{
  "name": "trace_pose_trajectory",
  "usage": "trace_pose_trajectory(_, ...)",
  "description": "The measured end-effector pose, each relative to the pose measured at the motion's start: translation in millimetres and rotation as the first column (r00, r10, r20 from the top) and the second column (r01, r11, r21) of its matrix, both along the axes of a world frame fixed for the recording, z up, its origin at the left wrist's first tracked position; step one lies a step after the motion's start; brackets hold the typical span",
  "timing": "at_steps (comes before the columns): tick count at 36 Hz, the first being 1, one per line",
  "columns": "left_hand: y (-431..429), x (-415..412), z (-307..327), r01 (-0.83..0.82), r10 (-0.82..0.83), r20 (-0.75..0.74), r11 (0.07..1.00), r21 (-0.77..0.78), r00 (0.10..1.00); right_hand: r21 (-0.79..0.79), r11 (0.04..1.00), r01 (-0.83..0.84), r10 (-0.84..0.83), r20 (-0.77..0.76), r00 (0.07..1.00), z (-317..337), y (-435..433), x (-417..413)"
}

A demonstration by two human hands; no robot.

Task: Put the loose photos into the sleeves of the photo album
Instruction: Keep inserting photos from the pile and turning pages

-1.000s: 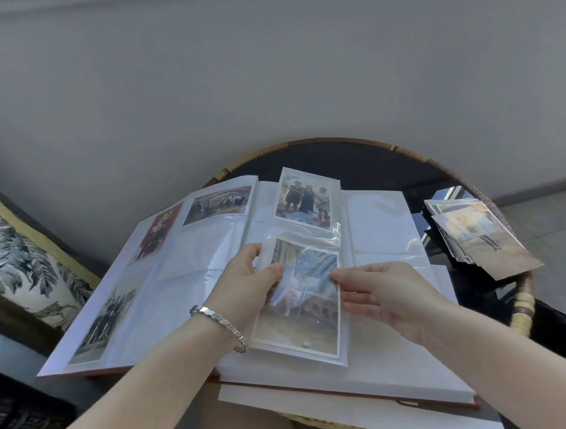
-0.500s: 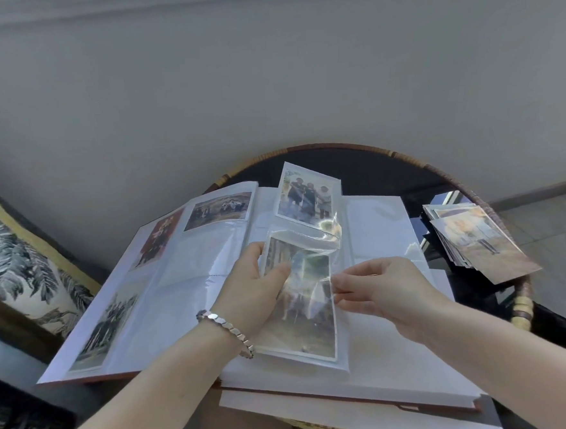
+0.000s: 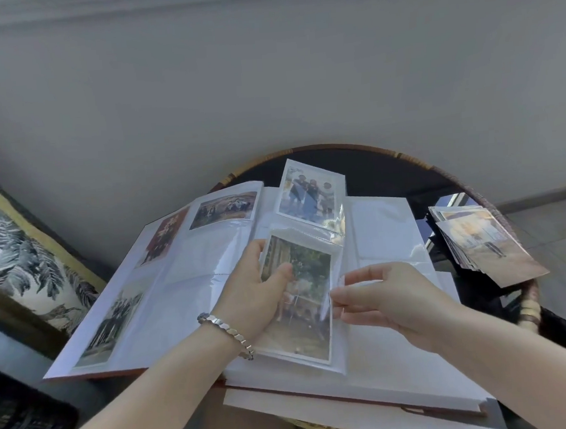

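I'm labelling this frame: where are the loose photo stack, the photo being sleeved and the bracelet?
loose photo stack (image 3: 488,247): head view, top photo's face.
photo being sleeved (image 3: 308,266): head view, upper middle.
bracelet (image 3: 228,332): head view, links on the wrist.

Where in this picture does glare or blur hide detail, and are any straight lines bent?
Head view: bright glare sits on the clear sleeve just above the photo that the left hand grips; head view: light washes out the top print of the loose stack; head view: the cushion at the left edge is smeared, and the wall moulding bows from the wide lens.
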State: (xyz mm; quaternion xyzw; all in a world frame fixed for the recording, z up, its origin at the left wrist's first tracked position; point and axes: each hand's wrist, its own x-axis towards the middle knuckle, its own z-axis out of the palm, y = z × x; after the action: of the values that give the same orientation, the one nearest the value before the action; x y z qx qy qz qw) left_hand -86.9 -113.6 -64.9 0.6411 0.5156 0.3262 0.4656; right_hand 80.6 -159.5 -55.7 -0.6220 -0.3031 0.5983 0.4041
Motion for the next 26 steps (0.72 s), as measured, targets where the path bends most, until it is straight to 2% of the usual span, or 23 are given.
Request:
trace_pose_trajectory(3, 3, 0, 2, 0.007, -0.007, -0.031, 1.0, -0.025, 0.999, -0.003, 1.0, -0.018, 0.018, -0.033, 0.999, -2, -1, 1)
trace_pose_trajectory(5, 9, -1, 3, 0.017, -0.024, -0.128, 0.998, -0.059, 0.991, 0.004, 0.998, -0.062, 0.062, 0.001, 0.998, -4, 0, 3)
trace_pose_trajectory(7, 16, 1, 1, 0.033, -0.056, -0.293, 0.996, -0.086, 0.954, 0.072, 0.994, -0.079, 0.068, 0.147, 0.987, -7, 2, 10)
trace_pose_trajectory(9, 19, 5, 0, 0.069, -0.098, -0.481, 0.995, -0.076, 0.871, 0.189, 0.979, -0.075, 0.003, 0.358, 0.934, -11, 4, 24)
trace_pose_trajectory(11, 18, 8, -3, 0.123, -0.113, -0.617, 0.992, -0.026, 0.779, 0.296, 0.951, -0.089, -0.111, 0.595, 0.796, -20, 7, 46)
trace_pose_trajectory(14, 16, 15, -6, 0.273, -0.075, -0.801, 0.955, 0.114, 0.594, 0.303, 0.934, -0.189, -0.209, 0.892, 0.4, -33, 11, 90)
trace_pose_trajectory(16, 18, 20, -7, 0.393, -0.124, -0.817, 0.91, 0.133, 0.564, 0.221, 0.958, -0.182, -0.185, 0.963, 0.195, -43, 16, 122)
trace_pose_trajectory(18, 20, 27, -6, 0.445, -0.231, -0.778, 0.893, 0.068, 0.585, 0.05, 0.994, -0.094, -0.045, 0.998, 0.053, -55, 19, 150)
trace_pose_trajectory(19, 22, 31, -5, 0.449, -0.268, -0.758, 0.893, 0.036, 0.594, -0.036, 0.999, -0.038, 0.036, 0.999, 0.006, -59, 21, 161)
trace_pose_trajectory(20, 22, 35, -4, 0.447, -0.288, -0.749, 0.895, 0.012, 0.597, -0.096, 0.995, 0.001, 0.096, 0.995, 0.002, -61, 21, 167)
trace_pose_trajectory(22, 23, 41, -2, 0.438, -0.305, -0.752, 0.899, -0.024, 0.584, -0.099, 0.995, -0.007, 0.099, 0.993, 0.058, -65, 19, 171)
trace_pose_trajectory(23, 23, 43, -1, 0.438, -0.312, -0.759, 0.898, -0.04, 0.571, -0.07, 0.997, -0.04, 0.072, 0.997, 0.036, -68, 19, 171)
trace_pose_trajectory(26, 22, 47, 6, 0.475, -0.355, -0.802, 0.874, -0.102, 0.48, -0.071, 0.991, -0.117, 0.052, 0.986, -0.159, -68, 15, 164)
